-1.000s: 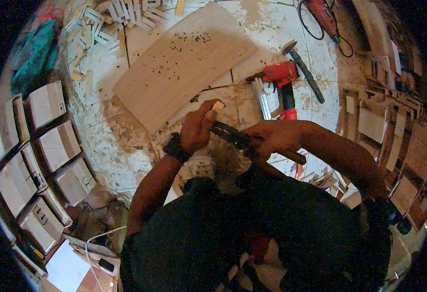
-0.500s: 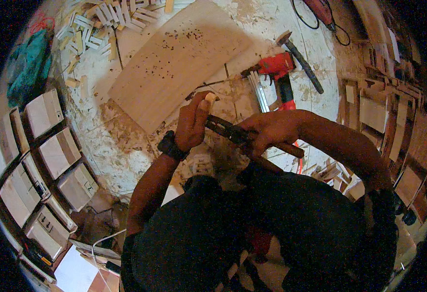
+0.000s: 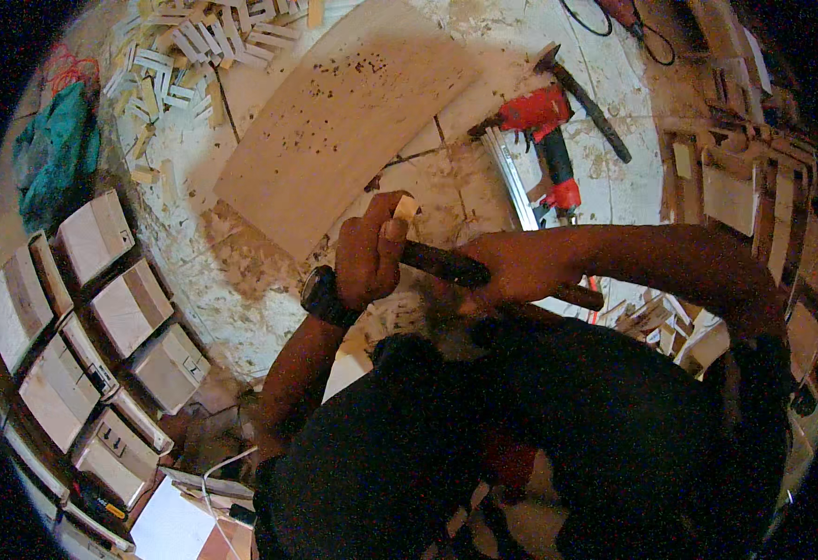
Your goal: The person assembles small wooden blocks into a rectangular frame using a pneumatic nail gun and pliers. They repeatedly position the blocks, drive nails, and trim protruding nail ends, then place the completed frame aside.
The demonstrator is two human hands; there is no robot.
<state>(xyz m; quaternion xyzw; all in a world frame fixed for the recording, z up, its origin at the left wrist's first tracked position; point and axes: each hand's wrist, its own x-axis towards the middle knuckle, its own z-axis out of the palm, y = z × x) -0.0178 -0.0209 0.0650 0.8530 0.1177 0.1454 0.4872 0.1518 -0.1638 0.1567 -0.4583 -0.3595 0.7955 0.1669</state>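
My left hand (image 3: pixel 368 252), with a dark watch at the wrist, is closed, pinching a small pale wood piece (image 3: pixel 407 208) between thumb and fingers. Closed around a dark plier-like tool (image 3: pixel 443 264) with brown handles is my right hand (image 3: pixel 511 269). The tool's dark front end points left and reaches the left hand; whether it touches the wood piece I cannot tell. Beyond the hands lies a flat brown board (image 3: pixel 334 131) scattered with small dark bits. To its right are a red and black nail gun (image 3: pixel 539 117) and a hammer (image 3: pixel 595 112) with a dark handle.
Pale wood strips (image 3: pixel 213 42) are heaped at the far left, near a green cloth bundle (image 3: pixel 54 159). Several wooden panels (image 3: pixel 133 306) lie at the left, a white sheet (image 3: pixel 171 523) below them. Wooden frames (image 3: pixel 731 191) and offcuts (image 3: pixel 665 317) are at the right.
The whole view has shifted slightly. My right hand has come closer to the left, and the plier-like tool has turned so its jaws show less. Both hands keep their hold.
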